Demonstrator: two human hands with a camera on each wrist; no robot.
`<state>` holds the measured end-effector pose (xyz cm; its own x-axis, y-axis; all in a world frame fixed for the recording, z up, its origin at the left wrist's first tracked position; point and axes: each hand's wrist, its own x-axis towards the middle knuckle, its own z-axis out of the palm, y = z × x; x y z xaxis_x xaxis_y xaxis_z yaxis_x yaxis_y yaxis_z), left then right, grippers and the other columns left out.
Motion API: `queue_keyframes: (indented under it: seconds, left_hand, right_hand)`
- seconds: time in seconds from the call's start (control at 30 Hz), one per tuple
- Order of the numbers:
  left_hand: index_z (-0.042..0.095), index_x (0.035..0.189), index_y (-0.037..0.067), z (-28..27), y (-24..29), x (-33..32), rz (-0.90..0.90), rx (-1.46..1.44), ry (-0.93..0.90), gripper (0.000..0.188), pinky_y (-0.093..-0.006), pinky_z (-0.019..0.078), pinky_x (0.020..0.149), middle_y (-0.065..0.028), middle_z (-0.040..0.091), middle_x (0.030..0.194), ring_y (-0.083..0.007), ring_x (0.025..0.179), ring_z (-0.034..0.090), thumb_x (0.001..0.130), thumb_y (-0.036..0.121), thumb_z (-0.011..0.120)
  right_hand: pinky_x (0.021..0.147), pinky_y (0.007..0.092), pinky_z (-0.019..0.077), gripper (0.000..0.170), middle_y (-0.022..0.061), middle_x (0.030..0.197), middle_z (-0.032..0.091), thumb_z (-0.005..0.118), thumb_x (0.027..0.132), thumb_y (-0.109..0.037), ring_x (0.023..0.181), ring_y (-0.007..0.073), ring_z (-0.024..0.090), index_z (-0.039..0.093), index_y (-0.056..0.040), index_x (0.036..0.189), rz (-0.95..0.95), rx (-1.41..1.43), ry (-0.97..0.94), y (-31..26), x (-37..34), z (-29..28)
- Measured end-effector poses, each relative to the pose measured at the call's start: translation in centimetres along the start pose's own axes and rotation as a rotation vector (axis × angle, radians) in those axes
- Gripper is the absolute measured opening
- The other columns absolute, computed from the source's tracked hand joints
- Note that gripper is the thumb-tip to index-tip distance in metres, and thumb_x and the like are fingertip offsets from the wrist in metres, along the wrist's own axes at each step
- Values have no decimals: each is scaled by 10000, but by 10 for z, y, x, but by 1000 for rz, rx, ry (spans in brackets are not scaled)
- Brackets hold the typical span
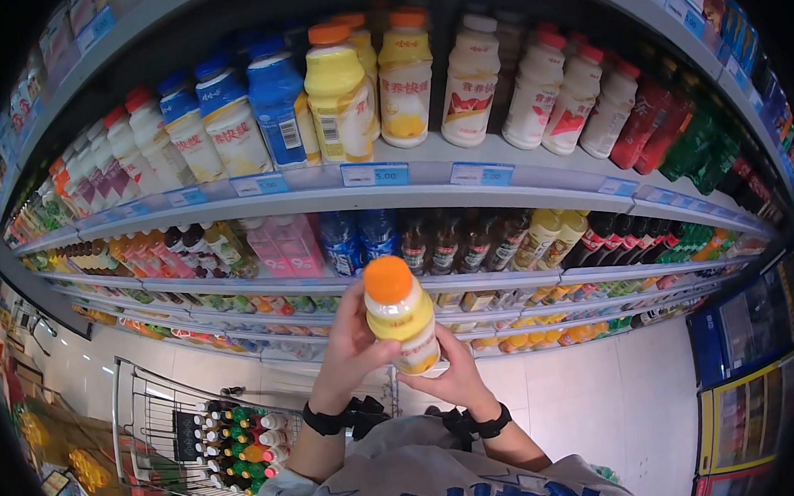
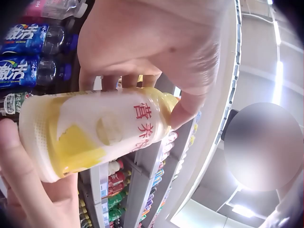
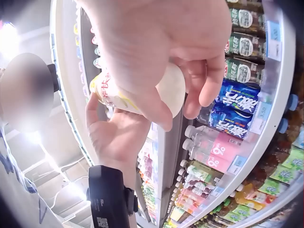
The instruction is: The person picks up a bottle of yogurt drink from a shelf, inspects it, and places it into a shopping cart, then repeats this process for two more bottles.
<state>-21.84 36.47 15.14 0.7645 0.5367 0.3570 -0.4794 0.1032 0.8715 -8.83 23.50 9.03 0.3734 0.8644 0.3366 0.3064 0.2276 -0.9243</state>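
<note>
A yellow and white bottle with an orange cap [image 1: 401,316] is held between both hands in front of the chest. My left hand [image 1: 353,346] grips it around the upper side, thumb across the front. The right hand [image 1: 455,372] holds it near the base. In the left wrist view the bottle [image 2: 95,130] lies across the picture, the left hand [image 2: 152,47] curled over its cap end and the right hand's fingers [image 2: 23,175] at its base. In the right wrist view the right hand [image 3: 161,52] covers part of the bottle [image 3: 166,90]; the left hand [image 3: 118,133] is beyond.
Shelves [image 1: 547,166] of bottled drinks curve across the front, similar yellow bottles [image 1: 405,84] on the top row. A wire cart [image 1: 153,427] holding many bottles [image 1: 236,444] stands at lower left. Glass-fronted cabinets [image 1: 761,407] are at right.
</note>
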Motion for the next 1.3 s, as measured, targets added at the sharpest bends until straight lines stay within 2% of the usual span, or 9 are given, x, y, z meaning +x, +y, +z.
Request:
queue_keyframes:
  seconds: [0.1,0.17,0.2,0.3,0.47,0.53,0.67,0.93,1.3]
  left_hand:
    - [295,1424,3,-10,-13,13,10,-265,15,729,-403,396,1059,-161,462,1371,-251,1266,483,818,102,688]
    - [281,1435,-15,-11,-15,17,-147,-405,61,770,-491,447,1021,-222,444,1401,-372,1212,539,835,268,673]
    - [372,1383,6,-14,-22,19,-145,-511,76,592,-450,509,949,-166,572,1243,-280,1127,601,896,211,638]
    - [430,1339,11,-18,-36,21,-260,-584,84,497,-435,512,936,-151,593,1214,-266,1101,613,939,253,600]
    - [491,1259,25,7,-38,26,-409,-685,208,499,-424,533,894,-167,616,1157,-274,1052,634,979,438,495]
    - [512,1210,35,16,-42,29,-490,-789,210,564,-426,557,862,-183,626,1120,-290,1011,651,976,543,432]
    - [529,1203,49,23,-64,27,-492,-813,340,539,-431,545,885,-167,633,1117,-295,1030,641,978,530,440]
    - [528,1217,87,45,-64,24,-564,-814,329,509,-407,511,925,-104,633,1136,-242,1061,629,972,528,464]
    - [533,1187,24,34,-95,2,-457,-785,504,541,-440,508,922,-176,627,1117,-311,1059,623,989,515,419]
  right_hand:
    - [916,340,486,870,158,1203,622,880,661,-234,1083,230,626,437,2,1372,-31,-82,-40,-16,-5,-6]
    - [897,338,498,895,160,1171,641,895,644,-250,1044,222,647,439,12,1368,-66,-111,-23,-21,-9,-9]
    - [879,335,506,909,165,1138,654,899,641,-259,1015,215,661,432,23,1367,-70,-92,-7,-22,-11,-10]
    - [870,341,517,987,176,1146,640,919,617,-244,1028,220,657,372,21,1395,-69,-3,22,-25,-15,-15]
    - [902,359,518,1041,190,1198,603,916,626,-165,1082,239,633,281,7,1433,-141,138,27,-21,-18,-19]
    - [915,361,517,940,188,1215,593,874,677,-102,1089,243,629,306,15,1417,-234,-30,101,-24,-14,-18]
    - [922,356,518,863,185,1208,607,838,713,-77,1093,246,632,338,35,1409,-171,13,202,-17,-8,-22]
    - [838,311,535,736,234,1288,581,811,713,-68,1009,240,686,475,48,1358,-179,-43,167,-7,-12,-46]
    - [915,334,509,825,168,1164,654,837,699,-68,1057,224,653,405,51,1392,-33,52,-28,25,-27,-65]
